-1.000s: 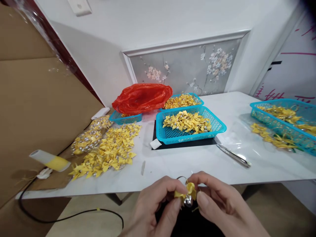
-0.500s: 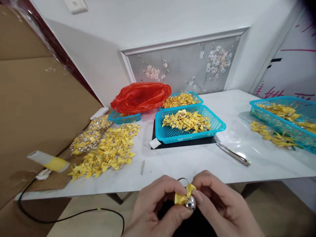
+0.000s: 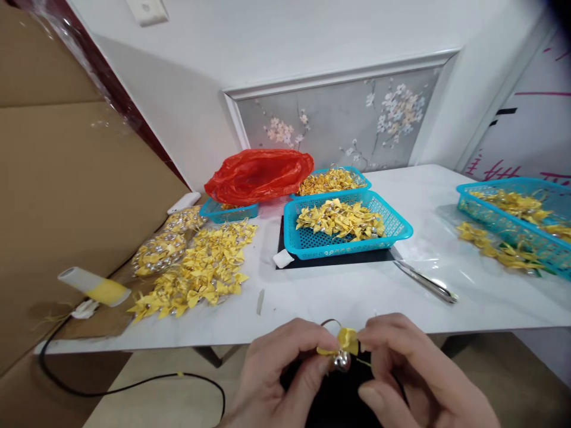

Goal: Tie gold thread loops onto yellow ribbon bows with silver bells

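In the head view, since the earlier frame your right hand point(image 3: 410, 364) has moved its thumb down, away from the yellow bow point(image 3: 348, 340). Your left hand point(image 3: 285, 368) pinches the bow's left side, silver bell point(image 3: 342, 360) beneath, near the white table's point(image 3: 312, 300) front edge. Right forefinger meets the right loop, thumb apart; you cannot tell whether it grips.

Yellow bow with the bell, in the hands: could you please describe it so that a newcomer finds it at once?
Find the white table, then the left hand and right hand at its near edge. Between them is a yellow ribbon bow with a silver bell beneath. Similar bows lie in heaps; only this one is held.
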Demonstrator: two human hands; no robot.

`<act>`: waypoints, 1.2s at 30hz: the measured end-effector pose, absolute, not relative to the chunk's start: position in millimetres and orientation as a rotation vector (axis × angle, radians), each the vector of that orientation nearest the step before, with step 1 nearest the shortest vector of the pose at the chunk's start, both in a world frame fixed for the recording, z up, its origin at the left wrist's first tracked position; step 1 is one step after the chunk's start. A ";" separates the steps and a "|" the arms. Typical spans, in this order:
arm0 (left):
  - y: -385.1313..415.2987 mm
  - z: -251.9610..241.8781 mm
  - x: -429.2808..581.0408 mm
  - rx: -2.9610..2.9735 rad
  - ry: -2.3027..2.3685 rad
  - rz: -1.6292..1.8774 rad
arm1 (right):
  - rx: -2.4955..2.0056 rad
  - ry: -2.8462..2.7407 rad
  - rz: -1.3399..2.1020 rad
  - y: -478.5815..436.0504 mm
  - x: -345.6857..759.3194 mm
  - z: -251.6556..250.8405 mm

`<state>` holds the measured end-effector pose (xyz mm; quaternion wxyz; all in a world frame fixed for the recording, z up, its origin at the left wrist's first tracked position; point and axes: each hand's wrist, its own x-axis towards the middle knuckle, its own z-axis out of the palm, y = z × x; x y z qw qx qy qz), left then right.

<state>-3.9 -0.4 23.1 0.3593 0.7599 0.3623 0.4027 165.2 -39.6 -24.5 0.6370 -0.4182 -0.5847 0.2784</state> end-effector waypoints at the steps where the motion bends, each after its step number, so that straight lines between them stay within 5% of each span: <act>1: -0.5 22.6 -4.1 1.954 0.920 1.037 | -0.946 -1.333 0.656 -37.6 168.6 -23.7; 9: 0.1 27.5 -2.4 1.809 0.828 0.927 | -1.039 -1.383 0.979 -31.7 174.9 -17.0; 24: -5.4 29.1 10.6 1.328 1.011 1.043 | -1.031 -1.166 1.074 -33.8 163.3 -11.9; 36: 0.8 29.3 -3.2 1.789 0.859 1.036 | -1.040 -1.327 0.863 -30.2 166.5 -19.8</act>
